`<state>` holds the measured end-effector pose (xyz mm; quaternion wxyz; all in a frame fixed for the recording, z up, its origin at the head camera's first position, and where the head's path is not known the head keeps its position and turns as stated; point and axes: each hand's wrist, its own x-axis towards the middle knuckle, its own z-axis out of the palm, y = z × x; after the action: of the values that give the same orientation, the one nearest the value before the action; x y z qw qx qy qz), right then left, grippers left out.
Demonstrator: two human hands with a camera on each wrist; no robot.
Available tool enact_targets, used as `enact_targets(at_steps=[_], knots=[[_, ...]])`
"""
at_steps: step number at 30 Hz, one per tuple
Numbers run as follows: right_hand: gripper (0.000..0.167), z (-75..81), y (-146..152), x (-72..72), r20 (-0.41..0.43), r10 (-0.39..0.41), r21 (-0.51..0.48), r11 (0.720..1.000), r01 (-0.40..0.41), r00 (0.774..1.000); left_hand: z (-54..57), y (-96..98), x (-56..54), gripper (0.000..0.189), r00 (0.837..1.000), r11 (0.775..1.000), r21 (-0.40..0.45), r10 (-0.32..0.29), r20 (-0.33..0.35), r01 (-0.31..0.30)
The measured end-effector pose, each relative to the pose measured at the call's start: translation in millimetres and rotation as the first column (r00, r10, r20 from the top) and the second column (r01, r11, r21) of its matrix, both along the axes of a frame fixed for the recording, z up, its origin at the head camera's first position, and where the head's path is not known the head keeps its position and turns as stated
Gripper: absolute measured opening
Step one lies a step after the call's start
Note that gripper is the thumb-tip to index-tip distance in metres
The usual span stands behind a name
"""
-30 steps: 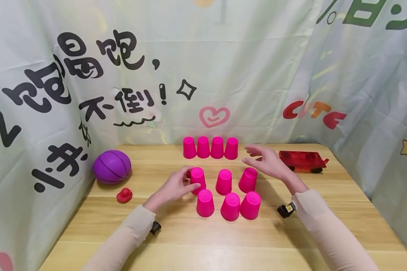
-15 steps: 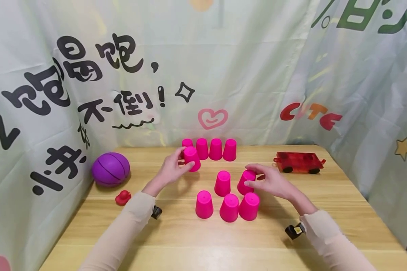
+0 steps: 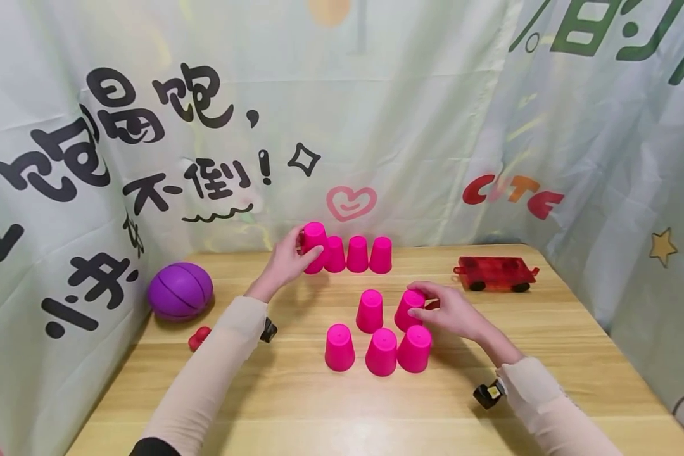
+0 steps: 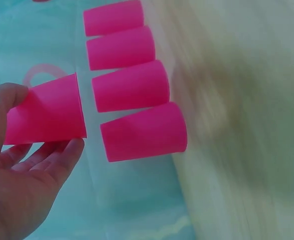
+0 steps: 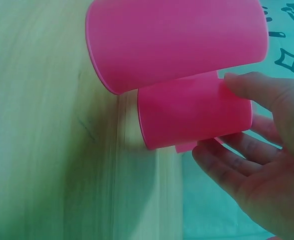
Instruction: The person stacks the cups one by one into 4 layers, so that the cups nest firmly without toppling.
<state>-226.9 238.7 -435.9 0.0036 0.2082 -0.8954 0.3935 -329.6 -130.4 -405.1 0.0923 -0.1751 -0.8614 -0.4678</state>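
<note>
While my left hand (image 3: 285,263) pinches one small upside-down pink plastic cup (image 3: 313,239) by its sidewall, raised at the 9 o'clock end of the back row of pink cups (image 3: 358,254), I judge it light, thin and rather slick, so I'd hold low on the wall with thumb opposite fingers; my right hand (image 3: 450,311) curls round the pink cup (image 3: 408,308) at the 3 o'clock end of the middle row, on the wooden table (image 3: 547,342); squeezed hard, such walls would likely flex.
</note>
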Motion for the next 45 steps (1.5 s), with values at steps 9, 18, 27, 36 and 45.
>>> enact_targets(at_steps=[9, 18, 27, 36, 45], knots=[[0.055, -0.6, 1, -0.1, 0.035, -0.014, 0.009, 1.000, 0.014, 0.999, 7.7, 5.7, -13.7, 0.059, 0.998, 0.997, -0.048, 0.060, 0.028, -0.058], [0.054, -0.7, 2, -0.2, 0.056, -0.028, 0.019, 0.999, 0.027, 0.998, 11.0, 10.6, -26.7, 0.064, 0.993, 0.995, -0.032, 0.092, 0.074, -0.089], [0.055, -0.7, 0, 1.2, 0.071, -0.037, 0.015, 0.999, 0.036, 0.997, 10.9, 15.2, -38.3, 0.063, 0.986, 0.992, -0.033, 0.126, 0.107, -0.124], [0.054, -0.4, 1, 2.0, 0.076, -0.046, 0.015, 0.999, 0.045, 0.996, 8.4, 17.5, -43.8, 0.064, 0.984, 0.991, -0.041, 0.130, 0.123, -0.126], [0.055, 1.4, 1, 2.9, 0.078, -0.037, 0.019, 0.999, 0.035, 0.996, 7.9, 17.2, -46.0, 0.065, 0.983, 0.989, -0.052, 0.142, 0.119, -0.137]])
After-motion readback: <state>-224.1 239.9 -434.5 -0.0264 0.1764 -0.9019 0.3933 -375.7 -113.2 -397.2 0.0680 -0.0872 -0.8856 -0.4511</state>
